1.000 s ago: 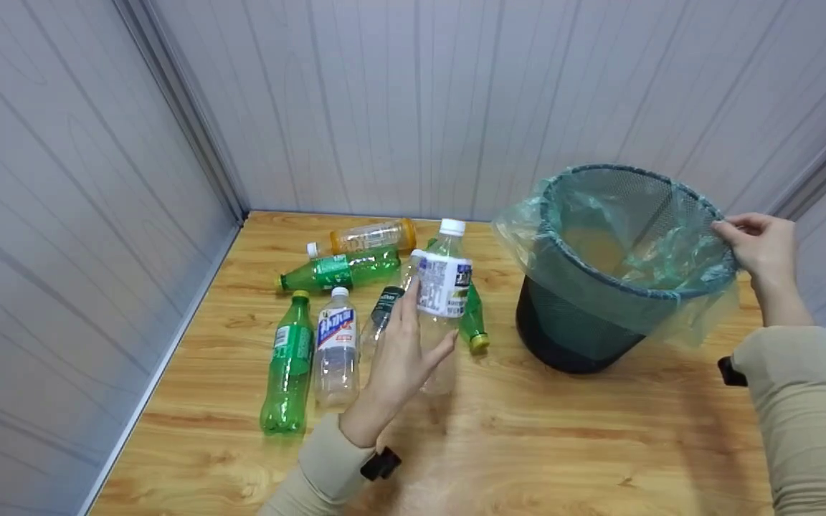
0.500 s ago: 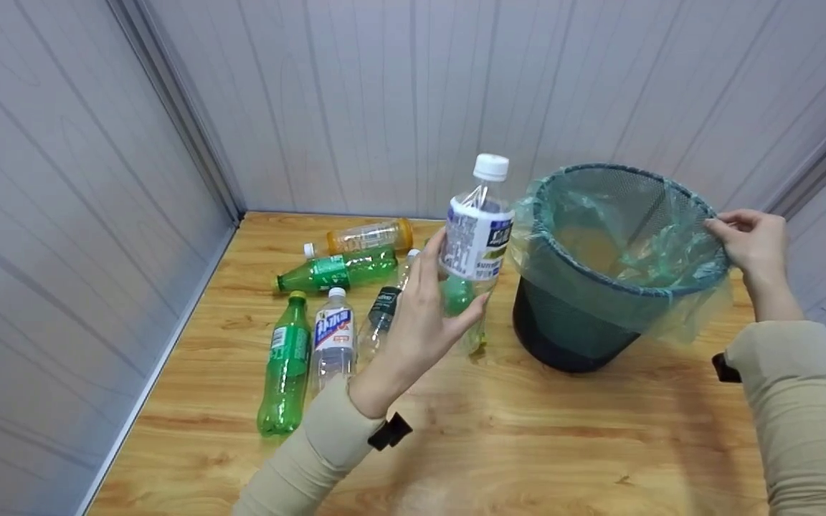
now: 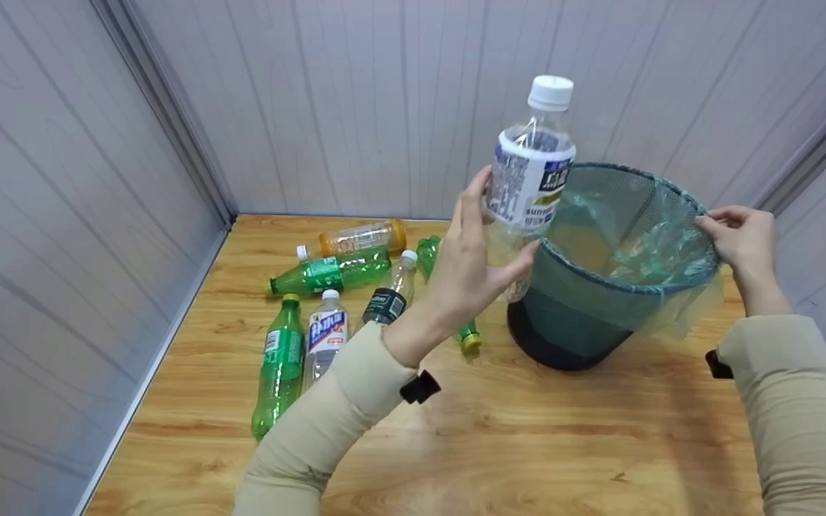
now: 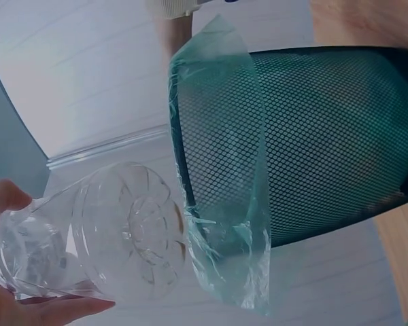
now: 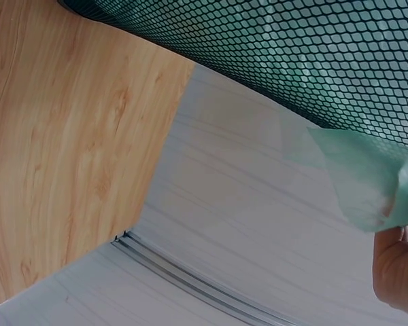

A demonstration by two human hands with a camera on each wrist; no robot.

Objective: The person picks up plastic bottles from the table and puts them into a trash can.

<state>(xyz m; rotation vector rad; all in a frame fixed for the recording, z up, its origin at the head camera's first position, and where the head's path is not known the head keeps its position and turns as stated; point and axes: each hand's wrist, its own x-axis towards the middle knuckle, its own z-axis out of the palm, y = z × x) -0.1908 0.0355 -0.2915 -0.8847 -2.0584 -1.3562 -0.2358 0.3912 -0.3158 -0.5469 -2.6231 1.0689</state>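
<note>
Two grips pinch: left hand (image 3: 467,265) on raised bottle (image 3: 531,179) near bin (image 3: 549,349) | right hand (image 3: 746,240) on liner (image 3: 660,251) at its edge, likely steadying it

In the head view, the left sleeve (image 3: 345,401) hid the lower end of the blue-and-white-labelled bottle (image 3: 328,330), and the left hand (image 3: 467,265) covered the middle of a green bottle (image 3: 427,254). The held bottle (image 3: 532,175) blocked part of the bin (image 3: 563,351) from sight; its smallest print was unreadable. The right wrist view's edge cut off the right hand (image 5: 401,268), and the bag (image 5: 360,176) partly hid that hand.
</note>
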